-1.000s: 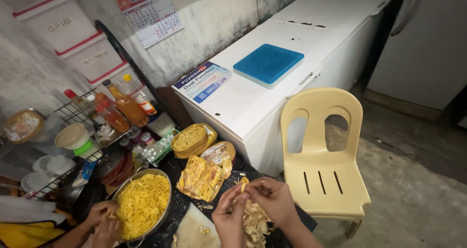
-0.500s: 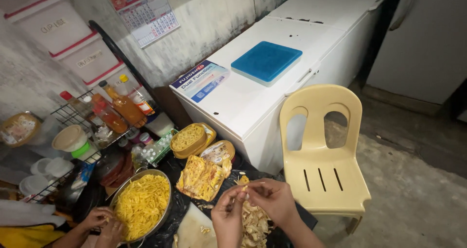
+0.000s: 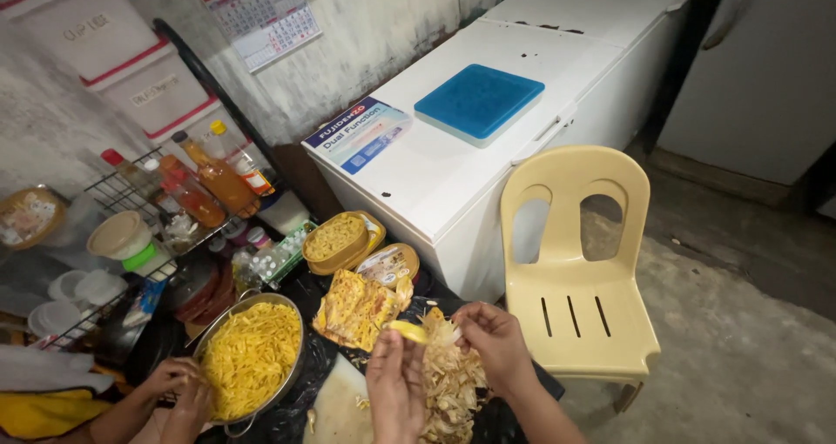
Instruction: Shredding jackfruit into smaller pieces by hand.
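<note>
Now left hand point(image 3: 396, 383) fingers pinch yellow piece point(image 3: 409, 332); right hand point(image 3: 495, 339) fingers grip pale shreds point(image 3: 448, 379).

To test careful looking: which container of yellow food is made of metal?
The big round metal pan heaped with yellow strips, lower left; the small tubs behind are yellow plastic.

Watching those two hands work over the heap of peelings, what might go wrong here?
The small yellow piece pinched in the left hand could slip into the peelings heap beneath the right hand. The heap lies near the dark surface's edge, so scraps may spill onto the floor. A second person's hands at the metal bowl of yellow strips work close by; elbows could bump.
</note>
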